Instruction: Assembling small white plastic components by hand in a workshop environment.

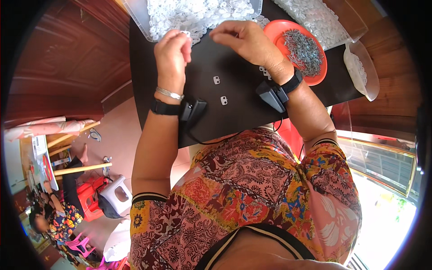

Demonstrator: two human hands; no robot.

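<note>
Desk: a dark, flat-topped desk (pixel 234 112) carries everything; its far edge is cut off by the top of the picture.
Trays: a clear plastic tray of small white plastic pieces (pixel 198 13) sits at the far edge, and a second clear tray of the same white pieces (pixel 319 20) lies to its right, both cropped by the rim.
Plate: a round orange plastic plate (pixel 276 33) just right of the right hand holds a heap of small grey metal screws (pixel 303 49).
Scoop: a clear plastic scoop (pixel 362 72) with white bits lies at the desk's right corner.
Left hand: the left hand (pixel 173 49) is curled at the near edge of the white pile, its grip pressed together on one small white piece (pixel 185 33).
Right hand: the right hand (pixel 245 40) hovers beside it, fingertips bent down and close together; whether they hold anything I cannot tell.
Loose pieces: two small white two-holed plastic clips (pixel 217 80) lie apart on bare desk between the wrists.
Step, as I judge it: picking and fitting one piece at the pile's edge; the next move calls for a fine pinch and steady alignment.
Hard to see: both hands' fingertips face away, and a few white pieces under the right wrist are half hidden.
</note>
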